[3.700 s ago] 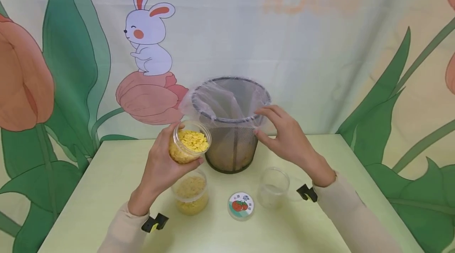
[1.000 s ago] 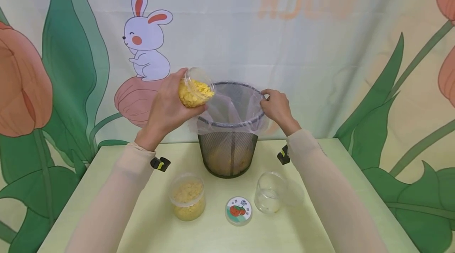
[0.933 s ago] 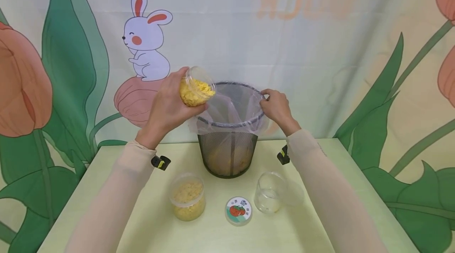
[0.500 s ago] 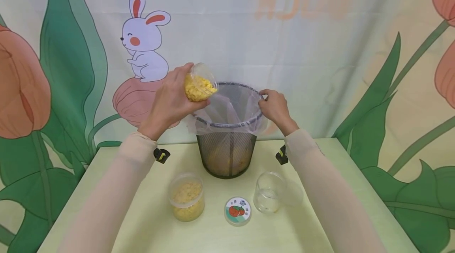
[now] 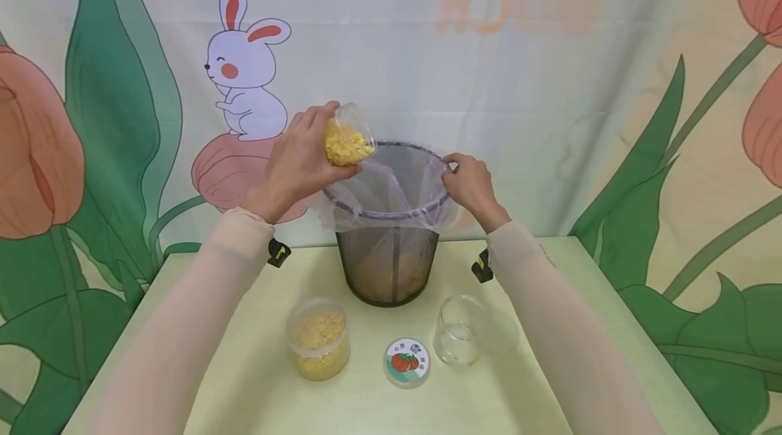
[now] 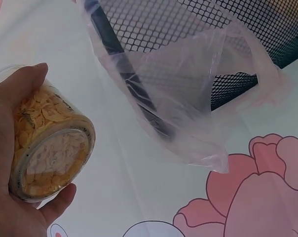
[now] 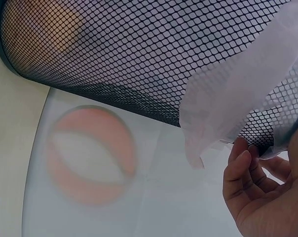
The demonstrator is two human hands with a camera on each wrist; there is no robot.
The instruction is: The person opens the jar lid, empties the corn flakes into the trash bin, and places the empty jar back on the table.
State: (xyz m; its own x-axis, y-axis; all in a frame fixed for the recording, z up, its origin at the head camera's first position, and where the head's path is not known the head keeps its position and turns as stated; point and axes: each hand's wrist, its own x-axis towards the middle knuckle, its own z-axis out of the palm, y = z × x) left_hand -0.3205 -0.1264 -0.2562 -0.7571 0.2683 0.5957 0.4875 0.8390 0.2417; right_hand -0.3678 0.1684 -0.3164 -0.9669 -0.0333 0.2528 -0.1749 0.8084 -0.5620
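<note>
My left hand [image 5: 299, 157] grips a clear plastic jar [image 5: 349, 140] partly filled with yellow flakes. The jar is tilted, its open mouth facing right over the left part of a dark mesh wastebasket [image 5: 387, 258]. In the left wrist view, the base of the jar [image 6: 53, 148] faces the camera, with thumb and fingers around its sides. A thin pinkish plastic liner [image 5: 348, 218] hangs over the wastebasket's rim. My right hand [image 5: 473, 184] holds that rim at its right side. In the right wrist view, curled fingers of the right hand [image 7: 257, 192] meet the rim and liner.
On the pale table [image 5: 244, 381] stand a clear tub of yellow flakes [image 5: 320, 347], a round lid with a tomato picture [image 5: 407, 362] and a clear jar [image 5: 458, 333] with a transparent disc [image 5: 499, 330] beside it. A printed curtain [image 5: 379, 55] hangs behind the wastebasket.
The left hand has lifted the jar from low at the wastebasket's left to above its rim, tilting it further rightward. The right hand, earlier loose beside the rim, now holds it.
</note>
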